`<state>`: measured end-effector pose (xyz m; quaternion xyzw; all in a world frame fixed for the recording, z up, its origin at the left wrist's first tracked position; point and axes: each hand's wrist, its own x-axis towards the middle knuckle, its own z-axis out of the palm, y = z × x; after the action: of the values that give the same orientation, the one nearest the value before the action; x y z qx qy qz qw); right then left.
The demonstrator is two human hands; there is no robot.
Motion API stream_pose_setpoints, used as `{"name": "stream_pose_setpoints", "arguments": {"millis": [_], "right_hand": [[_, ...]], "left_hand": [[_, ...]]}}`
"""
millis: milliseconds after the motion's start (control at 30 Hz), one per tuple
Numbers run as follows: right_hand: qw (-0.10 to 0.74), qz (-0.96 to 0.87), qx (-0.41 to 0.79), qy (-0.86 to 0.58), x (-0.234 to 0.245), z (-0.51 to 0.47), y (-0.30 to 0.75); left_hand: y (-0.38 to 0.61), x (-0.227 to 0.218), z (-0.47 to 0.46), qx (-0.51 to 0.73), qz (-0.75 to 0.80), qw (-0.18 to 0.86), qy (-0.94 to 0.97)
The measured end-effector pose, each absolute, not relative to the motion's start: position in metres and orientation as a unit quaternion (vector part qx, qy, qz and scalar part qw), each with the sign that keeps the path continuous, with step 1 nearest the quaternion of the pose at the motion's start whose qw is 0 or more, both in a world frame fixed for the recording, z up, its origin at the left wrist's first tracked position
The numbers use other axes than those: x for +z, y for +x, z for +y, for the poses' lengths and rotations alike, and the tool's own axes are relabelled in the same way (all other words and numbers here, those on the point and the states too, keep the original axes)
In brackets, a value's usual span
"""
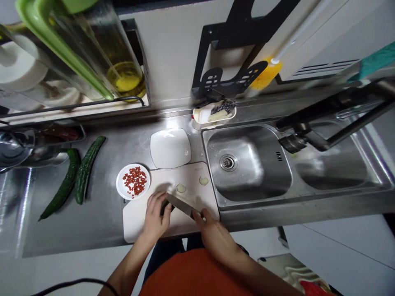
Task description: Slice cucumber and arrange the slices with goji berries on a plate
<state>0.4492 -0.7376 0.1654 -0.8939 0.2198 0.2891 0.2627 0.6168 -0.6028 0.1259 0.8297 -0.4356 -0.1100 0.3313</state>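
Leftmost, two whole cucumbers (58,189) lie on the steel counter (103,222) | small round plate (119,185) holds red bits (135,180) | left hand (156,218) clamps a dark cucumber piece (166,206) on the cutting board (135,224) | knife (182,205) angles just beside it | pale slices (181,188) lie behind | right hand (217,238) wraps the knife's handle | sink (243,154)

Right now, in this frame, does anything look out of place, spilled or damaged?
Nothing looks spilled or damaged. Mildly odd: one pale slice lies near the right edge of the cutting board, apart from the other slice near the knife. The round dish also seems to overlap the board's left side.
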Motion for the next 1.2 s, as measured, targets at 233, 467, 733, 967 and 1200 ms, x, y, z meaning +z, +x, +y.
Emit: {"name": "stream_pose_setpoints", "arguments": {"millis": [233, 467, 733, 967, 1200], "right_hand": [[0.338, 0.248, 0.3, -0.857, 0.16, -0.735, 0.454], [0.296, 0.219, 0.335, -0.867, 0.175, -0.732, 0.458], [0.28, 0.21, 0.338, -0.873, 0.183, -0.731, 0.453], [0.277, 0.21, 0.353, -0.869, 0.187, -0.733, 0.454], [0.28, 0.21, 0.34, -0.873, 0.189, -0.735, 0.455]], "left_hand": [[0.59, 0.095, -0.572, -0.119, -0.441, 0.332, 0.826], [0.588, 0.08, -0.578, -0.094, -0.45, 0.342, 0.819], [0.586, 0.075, -0.575, -0.079, -0.463, 0.338, 0.816], [0.586, 0.072, -0.574, -0.072, -0.465, 0.336, 0.816], [0.587, 0.071, -0.574, -0.072, -0.463, 0.333, 0.818]]}}
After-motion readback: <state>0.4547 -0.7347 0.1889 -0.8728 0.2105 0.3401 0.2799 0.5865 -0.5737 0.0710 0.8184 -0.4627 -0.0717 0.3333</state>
